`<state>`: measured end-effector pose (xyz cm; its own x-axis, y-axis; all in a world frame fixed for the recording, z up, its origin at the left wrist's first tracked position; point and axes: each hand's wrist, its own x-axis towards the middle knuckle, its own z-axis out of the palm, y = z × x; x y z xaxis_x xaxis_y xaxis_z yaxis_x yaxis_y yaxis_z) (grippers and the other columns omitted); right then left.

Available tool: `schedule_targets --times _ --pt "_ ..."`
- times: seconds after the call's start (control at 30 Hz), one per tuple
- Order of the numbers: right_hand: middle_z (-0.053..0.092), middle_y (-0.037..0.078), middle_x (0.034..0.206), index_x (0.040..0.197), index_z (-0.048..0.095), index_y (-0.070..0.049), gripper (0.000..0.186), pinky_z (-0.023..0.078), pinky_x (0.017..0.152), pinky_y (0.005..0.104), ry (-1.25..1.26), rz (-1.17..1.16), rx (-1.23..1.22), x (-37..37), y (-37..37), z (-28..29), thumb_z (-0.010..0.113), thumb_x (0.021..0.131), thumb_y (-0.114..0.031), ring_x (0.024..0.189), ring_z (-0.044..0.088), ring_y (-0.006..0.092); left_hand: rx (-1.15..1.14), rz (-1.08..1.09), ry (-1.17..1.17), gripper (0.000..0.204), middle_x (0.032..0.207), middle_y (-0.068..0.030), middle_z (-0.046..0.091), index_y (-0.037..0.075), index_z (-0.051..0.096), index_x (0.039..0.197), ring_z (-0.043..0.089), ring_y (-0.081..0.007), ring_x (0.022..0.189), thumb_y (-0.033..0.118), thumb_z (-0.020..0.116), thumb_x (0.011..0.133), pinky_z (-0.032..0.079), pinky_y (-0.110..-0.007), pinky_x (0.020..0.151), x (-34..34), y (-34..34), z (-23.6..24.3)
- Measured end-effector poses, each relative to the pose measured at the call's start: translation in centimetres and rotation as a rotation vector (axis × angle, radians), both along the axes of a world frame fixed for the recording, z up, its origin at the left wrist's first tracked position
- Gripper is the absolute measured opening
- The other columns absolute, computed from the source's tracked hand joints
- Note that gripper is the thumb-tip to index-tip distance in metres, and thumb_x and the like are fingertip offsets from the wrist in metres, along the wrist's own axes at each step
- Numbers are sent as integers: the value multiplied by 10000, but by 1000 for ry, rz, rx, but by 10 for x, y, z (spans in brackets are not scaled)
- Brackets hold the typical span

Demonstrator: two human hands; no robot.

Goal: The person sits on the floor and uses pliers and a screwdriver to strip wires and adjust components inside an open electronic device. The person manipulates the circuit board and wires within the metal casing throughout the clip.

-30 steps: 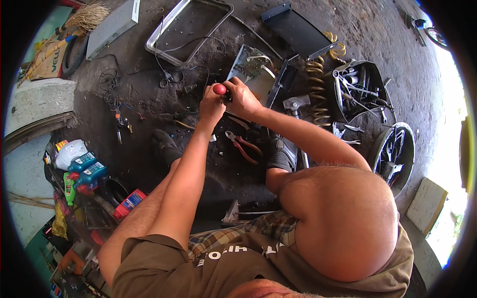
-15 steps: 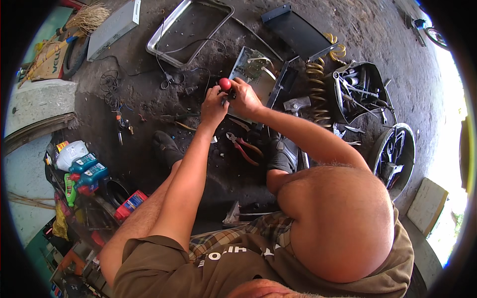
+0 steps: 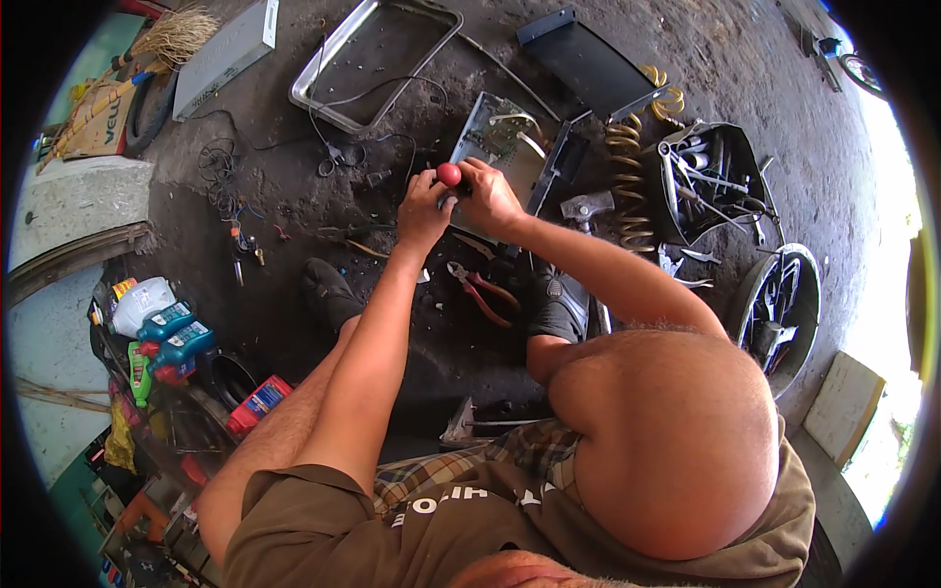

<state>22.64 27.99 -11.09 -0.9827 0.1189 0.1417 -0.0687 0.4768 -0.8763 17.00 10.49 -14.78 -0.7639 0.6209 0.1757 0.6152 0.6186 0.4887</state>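
My left hand [image 3: 423, 213] and my right hand [image 3: 491, 204] meet above the near end of an open metal case [image 3: 534, 184]. Between them a red, round-ended handle [image 3: 449, 174] points up toward me; its shape resembles a screwdriver's, but the rest is hidden. My right fingers are closed against this handle. The left fingers are curled just below it, pinching something dark that I cannot make out. Inside the case lie a circuit board and pale flat cables [image 3: 530, 145]. Cutting pliers with red handles [image 3: 479, 285] lie on the ground nearer to me.
To the right are a hammer [image 3: 588, 206], a coiled yellow hose [image 3: 623, 176], a black container of tools [image 3: 711, 235] and a round bin [image 3: 816, 294]. A dark metal cover [image 3: 588, 69] and a metal tray frame [image 3: 297, 90] lie beyond. Bottles [image 3: 181, 348] stand at left.
The red handle end has shifted slightly right and toward me, with both hands moving a little along with it. Other things lie as before.
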Motion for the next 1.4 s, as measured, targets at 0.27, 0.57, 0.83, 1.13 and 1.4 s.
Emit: schedule_targets --times 0.27,0.57,0.83,1.13,1.4 --pt "733 260 1000 1131 640 -39 274 565 823 532 0 -16 -182 12 9 12 719 869 -21 988 697 521 -46 22 -38 252 1306 -82 658 89 738 1051 637 -333 1216 144 867 841 577 -453 1002 -2 3 1" --pt "793 179 908 1033 746 17 189 604 787 420 -216 -462 -325 59 56 23 812 906 -106 869 791 317 119 52 31 150 1306 -133 626 72 681 1053 611 -383 1220 133 761 941 555 -501 990 -4 13 20" --pt "766 175 934 1055 736 46 270 561 863 400 -332 -617 -302 103 96 23 789 876 -148 881 721 269 273 365 74 160 1109 -154 730 24 714 1100 714 -328 1005 136 738 988 572 -435 861 -123 34 96" --pt "741 145 947 1099 724 40 328 536 878 392 -378 -643 -378 108 94 18 783 907 -220 890 679 235 213 -184 -35 335 1230 -137 746 80 762 1165 671 -350 1217 55 759 830 514 -460 1111 -107 48 108" --pt "691 18 934 1113 727 -27 351 491 772 341 -525 -696 -566 108 109 2 777 1009 -359 826 589 120 -209 -361 -96 675 1499 -170 541 105 679 1364 587 -395 1355 -93 807 732 492 -448 1180 -12 58 31"
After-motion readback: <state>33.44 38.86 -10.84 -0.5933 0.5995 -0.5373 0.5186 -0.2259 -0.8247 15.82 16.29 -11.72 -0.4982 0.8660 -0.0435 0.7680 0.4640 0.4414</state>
